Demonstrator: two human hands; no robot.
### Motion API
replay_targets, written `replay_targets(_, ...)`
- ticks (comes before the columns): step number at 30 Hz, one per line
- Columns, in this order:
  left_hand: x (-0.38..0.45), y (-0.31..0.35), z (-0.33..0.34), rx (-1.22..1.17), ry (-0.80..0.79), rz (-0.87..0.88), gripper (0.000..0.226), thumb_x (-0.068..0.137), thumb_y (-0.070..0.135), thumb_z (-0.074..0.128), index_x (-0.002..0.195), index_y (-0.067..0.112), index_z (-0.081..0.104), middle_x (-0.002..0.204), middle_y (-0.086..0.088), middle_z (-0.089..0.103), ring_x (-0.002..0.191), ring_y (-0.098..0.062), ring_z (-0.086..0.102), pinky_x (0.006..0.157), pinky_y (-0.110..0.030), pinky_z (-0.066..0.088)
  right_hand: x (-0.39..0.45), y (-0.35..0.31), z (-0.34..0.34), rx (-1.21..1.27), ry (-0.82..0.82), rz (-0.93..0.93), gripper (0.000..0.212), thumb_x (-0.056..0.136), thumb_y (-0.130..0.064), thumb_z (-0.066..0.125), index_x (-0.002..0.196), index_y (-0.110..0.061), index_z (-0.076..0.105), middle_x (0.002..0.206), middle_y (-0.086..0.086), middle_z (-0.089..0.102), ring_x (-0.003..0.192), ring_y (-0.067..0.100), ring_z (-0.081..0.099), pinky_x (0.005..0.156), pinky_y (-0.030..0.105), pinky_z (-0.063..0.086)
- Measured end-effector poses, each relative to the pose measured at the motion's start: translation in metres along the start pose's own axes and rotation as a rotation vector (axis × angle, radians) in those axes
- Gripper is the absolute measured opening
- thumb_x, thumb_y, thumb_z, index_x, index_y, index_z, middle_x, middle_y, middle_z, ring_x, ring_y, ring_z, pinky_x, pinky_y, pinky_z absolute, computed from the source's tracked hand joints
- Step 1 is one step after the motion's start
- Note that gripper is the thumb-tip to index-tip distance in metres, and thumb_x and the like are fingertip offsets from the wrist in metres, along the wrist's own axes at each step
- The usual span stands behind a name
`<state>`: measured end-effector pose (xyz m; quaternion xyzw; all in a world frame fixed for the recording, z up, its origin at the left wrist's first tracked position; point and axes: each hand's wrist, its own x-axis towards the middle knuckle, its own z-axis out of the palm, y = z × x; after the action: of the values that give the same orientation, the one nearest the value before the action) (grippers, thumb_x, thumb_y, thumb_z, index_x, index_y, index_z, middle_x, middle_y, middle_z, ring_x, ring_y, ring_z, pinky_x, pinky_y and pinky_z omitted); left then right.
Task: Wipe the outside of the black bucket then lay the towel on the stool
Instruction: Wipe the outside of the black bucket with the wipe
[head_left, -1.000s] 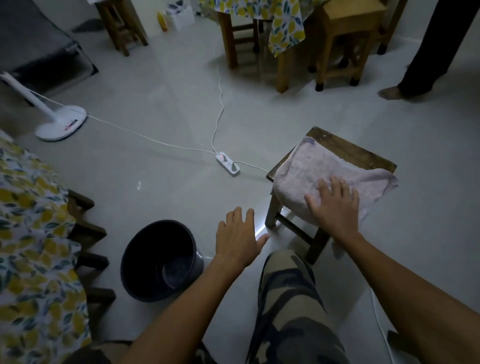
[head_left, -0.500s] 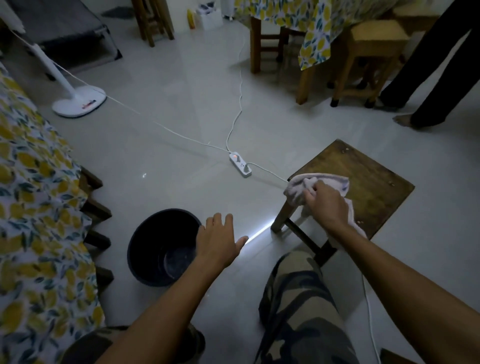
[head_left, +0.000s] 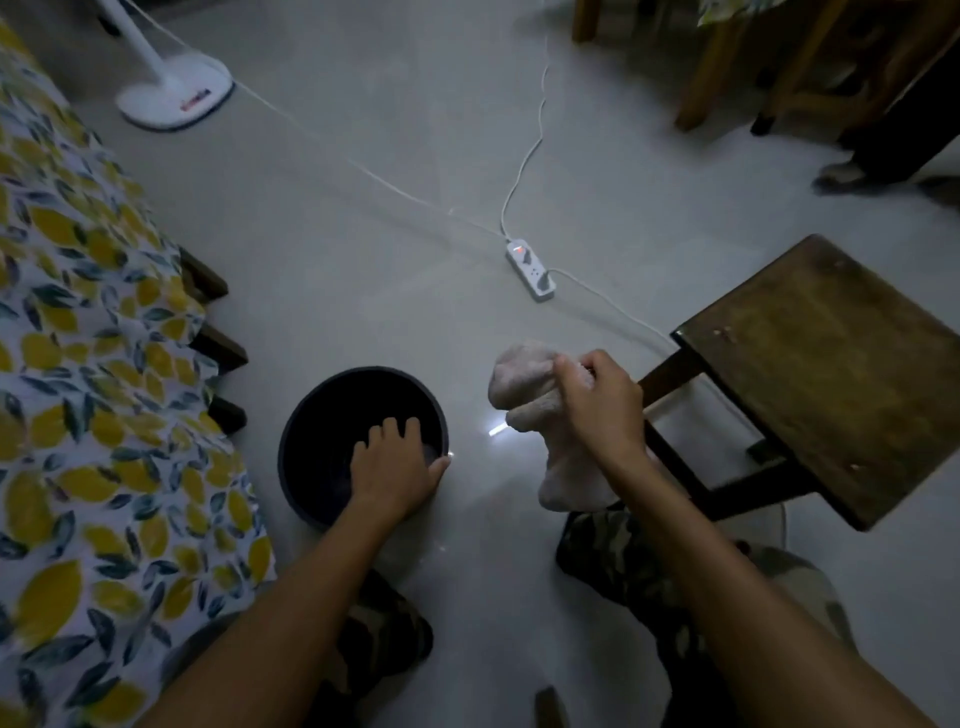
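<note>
The black bucket (head_left: 322, 415) stands upright on the floor, left of centre. My left hand (head_left: 397, 470) rests over its near right rim, fingers spread inside the opening and thumb on the outside. My right hand (head_left: 597, 397) is shut on the pale bunched towel (head_left: 524, 384), which hangs in the air between the bucket and the stool. The dark wooden stool (head_left: 831, 358) stands at the right with its seat bare.
A white power strip (head_left: 531, 269) and its cables lie on the floor beyond the bucket. A leaf-print cloth (head_left: 88, 395) covers furniture along the left. A fan base (head_left: 174, 96) is at the far left, and wooden chair legs (head_left: 696, 98) and another person's foot (head_left: 844, 171) at the far right.
My right hand has gathered the towel off the stool seat and carried it left toward the bucket. My left hand has come down onto the bucket's rim.
</note>
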<state>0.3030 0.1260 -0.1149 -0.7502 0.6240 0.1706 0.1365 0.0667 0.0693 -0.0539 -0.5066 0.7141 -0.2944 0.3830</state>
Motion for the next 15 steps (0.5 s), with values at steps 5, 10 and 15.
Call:
replay_targets(5, 0.045, 0.012, 0.038, 0.004, -0.089, 0.000, 0.066, 0.096, 0.063, 0.047, 0.140, 0.014, 0.042, 0.140, -0.016, 0.049, 0.126, -0.035, 0.049, 0.100, -0.046, 0.042, 0.016, 0.027, 0.040, -0.003, -0.057, 0.090, 0.025, 0.101, -0.039, 0.052, 0.084, -0.023, 0.061, 0.080, -0.008, 0.066, 0.074, -0.003, 0.057, 0.060, 0.019, 0.037)
replay_targets(10, 0.094, 0.028, 0.081, -0.111, -0.183, -0.048, 0.082, 0.097, 0.060, 0.049, 0.157, 0.015, 0.016, 0.144, -0.018, 0.051, 0.128, -0.039, 0.052, 0.104, -0.051, 0.042, 0.025, 0.073, 0.063, -0.012, -0.046, 0.172, 0.022, 0.103, -0.039, 0.052, 0.093, -0.022, 0.062, 0.083, -0.007, 0.064, 0.080, 0.006, 0.062, 0.063, 0.025, 0.044)
replay_targets(15, 0.108, 0.034, 0.097, -0.213, -0.207, -0.065, 0.083, 0.101, 0.013, 0.044, 0.162, 0.020, -0.011, 0.135, -0.026, 0.058, 0.114, -0.046, 0.061, 0.098, -0.055, 0.049, 0.024, 0.085, 0.071, 0.088, -0.069, 0.288, 0.016, 0.100, -0.030, 0.058, 0.091, -0.019, 0.065, 0.081, -0.001, 0.068, 0.077, 0.009, 0.066, 0.061, 0.023, 0.044)
